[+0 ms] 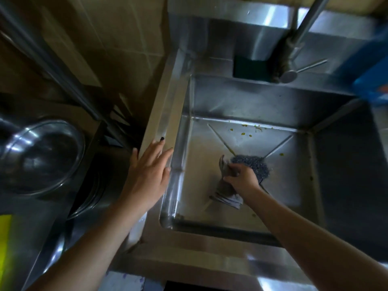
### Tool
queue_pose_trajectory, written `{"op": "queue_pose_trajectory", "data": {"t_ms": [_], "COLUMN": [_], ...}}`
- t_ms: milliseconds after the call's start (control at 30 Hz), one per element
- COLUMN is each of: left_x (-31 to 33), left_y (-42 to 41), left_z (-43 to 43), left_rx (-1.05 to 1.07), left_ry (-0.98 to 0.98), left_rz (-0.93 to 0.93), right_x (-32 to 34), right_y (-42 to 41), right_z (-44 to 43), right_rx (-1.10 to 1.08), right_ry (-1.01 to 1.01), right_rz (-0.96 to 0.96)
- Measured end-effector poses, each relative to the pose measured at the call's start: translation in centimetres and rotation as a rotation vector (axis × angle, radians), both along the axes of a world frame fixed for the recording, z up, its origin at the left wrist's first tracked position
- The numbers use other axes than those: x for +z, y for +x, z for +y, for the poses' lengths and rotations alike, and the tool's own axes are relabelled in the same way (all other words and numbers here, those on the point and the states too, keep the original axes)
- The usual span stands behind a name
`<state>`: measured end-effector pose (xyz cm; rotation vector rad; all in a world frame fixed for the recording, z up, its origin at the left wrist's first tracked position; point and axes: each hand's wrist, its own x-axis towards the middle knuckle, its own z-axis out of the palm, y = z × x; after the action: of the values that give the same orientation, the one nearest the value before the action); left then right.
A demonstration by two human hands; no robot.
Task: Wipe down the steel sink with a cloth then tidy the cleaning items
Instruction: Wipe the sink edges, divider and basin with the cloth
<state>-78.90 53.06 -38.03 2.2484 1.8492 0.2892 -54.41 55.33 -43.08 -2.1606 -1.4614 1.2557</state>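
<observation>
The right hand point(241, 178) gripped the grey cloth point(227, 193) on the sink point(262, 106) floor beside a scourer point(254, 164) — likely mid-wipe — while the left hand point(147, 175) lay spread on the rim, apparently for support

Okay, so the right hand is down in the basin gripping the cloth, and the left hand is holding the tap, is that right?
Not quite. The left hand is not holding the tap; it lies flat, fingers straight, on the left rim of the sink, as the head view shows. The rest stands: the right hand is down in the basin gripping the cloth.
</observation>
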Motion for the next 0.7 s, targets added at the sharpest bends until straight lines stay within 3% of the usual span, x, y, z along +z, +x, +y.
{"op": "queue_pose_trajectory", "data": {"t_ms": [133,300,467,700], "left_x": [0.9,0.5,0.4,0.4], "left_y": [1.8,3.4,5.0,5.8], "left_z": [0.3,2.0,5.1,9.6], "left_rx": [-0.012,-0.064,-0.079,-0.088], "left_ry": [-0.084,-0.143,-0.118,-0.115], "left_rz": [0.130,0.281,0.298,0.277], "right_x": [0.4,-0.7,-2.8,-5.0], "right_y": [0.4,1.0,1.4,1.2], "right_z": [-0.1,0.5,2.2,3.9], "right_rx": [-0.111,-0.042,0.018,-0.059], "right_ry": [0.025,0.036,0.076,0.084], "right_rz": [0.068,0.085,0.072,0.090]}}
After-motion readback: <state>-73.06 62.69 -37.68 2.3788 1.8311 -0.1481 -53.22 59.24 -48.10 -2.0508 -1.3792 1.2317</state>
